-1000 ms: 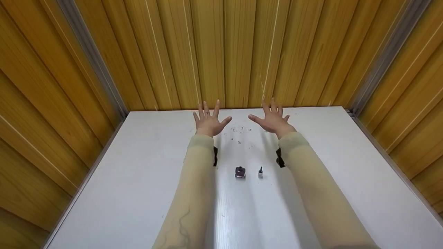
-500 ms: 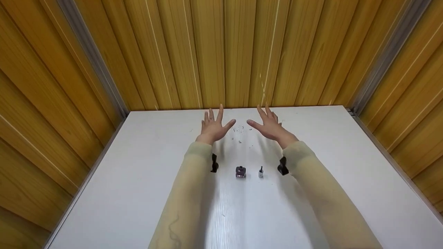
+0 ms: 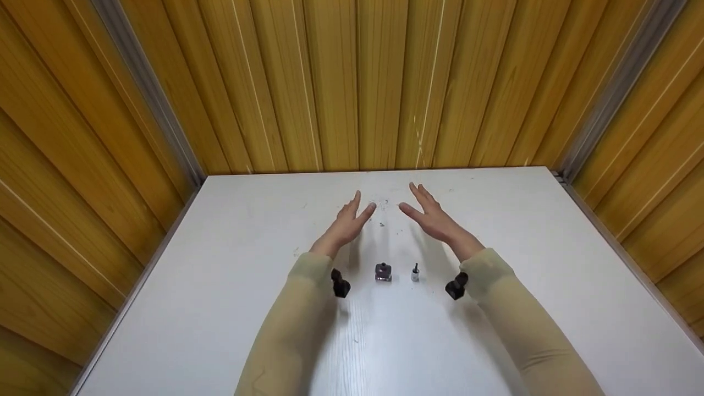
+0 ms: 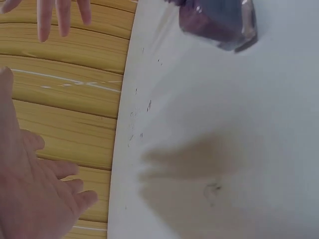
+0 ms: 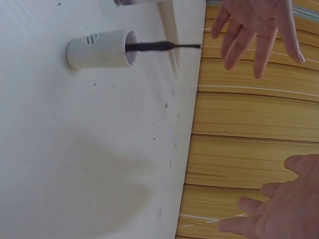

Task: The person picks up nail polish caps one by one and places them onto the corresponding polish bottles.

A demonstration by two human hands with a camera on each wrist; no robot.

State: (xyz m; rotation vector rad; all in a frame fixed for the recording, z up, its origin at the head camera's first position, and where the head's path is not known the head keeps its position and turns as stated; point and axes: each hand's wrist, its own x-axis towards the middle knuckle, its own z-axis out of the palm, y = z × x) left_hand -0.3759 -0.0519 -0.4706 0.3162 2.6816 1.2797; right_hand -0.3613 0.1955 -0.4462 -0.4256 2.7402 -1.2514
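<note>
A small square bottle of dark purple nail polish (image 3: 383, 273) stands upright on the white table (image 3: 253, 308), its neck uncapped. Just right of it, the white nail polish cap (image 3: 415, 276) rests on its top with the dark brush pointing up, as the right wrist view shows of the brush (image 5: 159, 46). My left hand (image 3: 346, 225) hovers beyond and left of the bottle, fingers extended, holding nothing. Beyond and right of the cap, my right hand (image 3: 437, 221) is likewise held out with nothing in it. The palms face each other, well apart.
Small dark marks (image 3: 382, 224) dot the table between the hands and toward its back edge. Wood-patterned panels (image 3: 379, 82) rise behind and on both sides. Black devices sit at both wrists, the left one (image 3: 340, 285) and the right one (image 3: 456, 287).
Both hands have drawn back toward the person and turned from palms down to palms facing inward. The bottle and the cap have stayed in place.
</note>
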